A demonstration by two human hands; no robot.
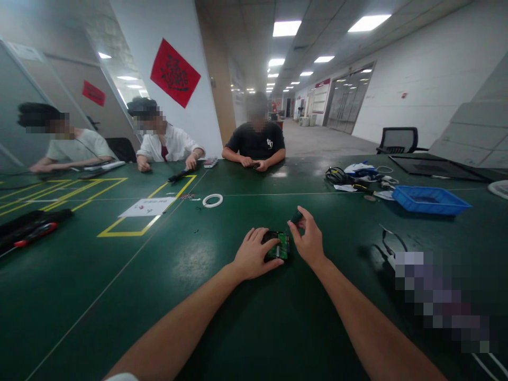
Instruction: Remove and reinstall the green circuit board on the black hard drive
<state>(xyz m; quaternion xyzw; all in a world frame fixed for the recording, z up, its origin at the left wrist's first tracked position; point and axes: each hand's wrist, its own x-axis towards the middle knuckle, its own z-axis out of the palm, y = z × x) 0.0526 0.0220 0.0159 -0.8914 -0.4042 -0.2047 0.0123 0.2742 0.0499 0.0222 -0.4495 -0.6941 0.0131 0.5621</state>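
Note:
A small green circuit board in a dark frame lies on the green table straight in front of me. My left hand rests on its left side, fingers curled over it and pressing it down. My right hand hovers just right of the board, thumb and fingers pinched on a small dark part held above it.
A blue tray and a tangle of cables lie at the right. A white tape ring and a paper sheet lie ahead left beside yellow floor-style markings. Red-handled tools lie far left. Three people sit across the table.

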